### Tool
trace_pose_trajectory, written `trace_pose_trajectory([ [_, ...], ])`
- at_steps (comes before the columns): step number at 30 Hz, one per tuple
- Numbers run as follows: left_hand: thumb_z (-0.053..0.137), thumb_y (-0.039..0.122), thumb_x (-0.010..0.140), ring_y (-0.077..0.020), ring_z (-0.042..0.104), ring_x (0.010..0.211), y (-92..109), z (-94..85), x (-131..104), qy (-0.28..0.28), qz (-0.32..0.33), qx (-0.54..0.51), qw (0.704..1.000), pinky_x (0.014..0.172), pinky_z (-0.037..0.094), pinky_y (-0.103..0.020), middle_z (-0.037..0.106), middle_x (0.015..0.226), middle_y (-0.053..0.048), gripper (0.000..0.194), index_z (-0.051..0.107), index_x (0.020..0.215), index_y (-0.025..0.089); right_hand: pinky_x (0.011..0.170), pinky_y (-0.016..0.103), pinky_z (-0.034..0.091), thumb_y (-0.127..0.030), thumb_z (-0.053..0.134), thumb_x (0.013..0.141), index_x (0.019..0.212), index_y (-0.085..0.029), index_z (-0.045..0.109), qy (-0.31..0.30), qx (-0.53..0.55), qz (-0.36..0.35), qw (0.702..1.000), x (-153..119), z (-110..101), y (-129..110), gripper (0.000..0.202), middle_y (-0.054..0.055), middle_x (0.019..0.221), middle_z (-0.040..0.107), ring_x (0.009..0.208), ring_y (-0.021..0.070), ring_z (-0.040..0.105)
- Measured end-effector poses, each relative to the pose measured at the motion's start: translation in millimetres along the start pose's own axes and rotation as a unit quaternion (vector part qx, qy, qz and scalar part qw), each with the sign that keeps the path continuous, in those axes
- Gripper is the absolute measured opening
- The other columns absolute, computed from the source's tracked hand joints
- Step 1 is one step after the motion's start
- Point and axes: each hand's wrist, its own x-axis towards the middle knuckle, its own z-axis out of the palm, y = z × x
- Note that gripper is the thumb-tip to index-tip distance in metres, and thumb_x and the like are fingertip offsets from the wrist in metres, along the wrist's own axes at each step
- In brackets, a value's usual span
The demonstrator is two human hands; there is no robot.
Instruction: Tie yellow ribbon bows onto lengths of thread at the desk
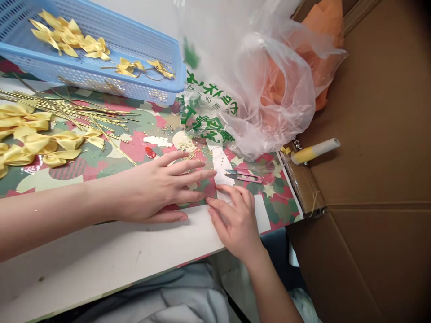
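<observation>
My left hand (168,184) lies palm down, fingers spread, on the camouflage-patterned table cover. It holds nothing that I can see; what is under the palm is hidden. My right hand (237,215) rests at the table's front edge with bent fingers apart, its index fingertip close to my left fingertips. Nothing shows between its fingers. Just beyond it lie small pink-handled thread snips (244,176). A white strip (220,157) runs under the right fingers. Beyond my left hand are a red oval piece (150,152) and scattered gold bits.
A blue basket (134,89) holds yellow ribbon bows (69,36). More yellow bows (43,146) and gold wire stems (77,110) lie at left. A clear plastic bag (232,98) with orange material stands behind. At right are a white-yellow tube (316,151) and cardboard (380,134).
</observation>
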Motion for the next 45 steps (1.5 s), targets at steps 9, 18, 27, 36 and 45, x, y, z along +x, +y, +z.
trace_pose_trajectory([
  [9, 0.060, 0.044, 0.086, -0.0263, 0.051, 0.132, -38, -7.1, 13, -0.010, 0.081, -0.096, 0.992, 0.122, 0.027, -0.043, 0.060, 0.139, 0.007, 0.028, 0.069, 0.112, 0.040, 0.097, 0.042, 0.040, -0.023, 0.056, 0.094, 0.106, -0.026, 0.071, -0.007, -0.005, 0.006, 1.000, 1, 1, 2, 0.019, 0.005, 0.125, 0.059, 0.114, 0.0247, 0.048],
  [18, 0.054, 0.048, 0.089, -0.0328, 0.044, 0.138, -35, -5.3, 11, -0.031, 0.100, -0.034, 0.994, 0.120, 0.025, -0.053, 0.052, 0.148, 0.001, 0.042, 0.061, 0.130, 0.040, 0.097, 0.042, 0.038, -0.023, 0.056, 0.095, 0.106, -0.026, 0.071, -0.008, 0.007, 0.007, 1.000, -1, 0, 1, 0.019, 0.005, 0.125, 0.059, 0.113, 0.0245, 0.048],
  [27, 0.052, 0.052, 0.091, -0.0336, 0.048, 0.133, -38, -3.1, 7, -0.004, 0.111, -0.037, 0.993, 0.117, 0.028, -0.048, 0.050, 0.150, 0.001, 0.042, 0.062, 0.131, 0.040, 0.097, 0.042, 0.038, -0.023, 0.056, 0.095, 0.107, -0.026, 0.071, -0.006, 0.008, 0.008, 1.000, 0, 1, 1, 0.020, 0.005, 0.125, 0.059, 0.113, 0.0244, 0.048],
  [36, 0.051, 0.054, 0.092, -0.0343, 0.044, 0.134, -41, -2.8, 7, -0.010, 0.121, -0.023, 0.992, 0.111, 0.028, -0.052, 0.043, 0.155, -0.004, 0.050, 0.054, 0.140, 0.041, 0.099, 0.043, 0.037, -0.024, 0.054, 0.094, 0.111, -0.018, 0.063, -0.012, -0.005, -0.008, 1.000, 5, -1, -2, 0.021, 0.009, 0.128, 0.058, 0.116, 0.0264, 0.047],
  [45, 0.057, 0.052, 0.089, -0.0332, 0.046, 0.133, -42, -3.1, 5, 0.000, 0.106, -0.038, 0.994, 0.114, 0.028, -0.048, 0.047, 0.152, -0.004, 0.045, 0.062, 0.131, 0.038, 0.101, 0.044, 0.035, -0.023, 0.054, 0.093, 0.092, -0.019, 0.060, -0.047, -0.012, 0.001, 0.999, 12, 0, -15, 0.008, 0.010, 0.131, 0.057, 0.122, 0.0271, 0.043],
])
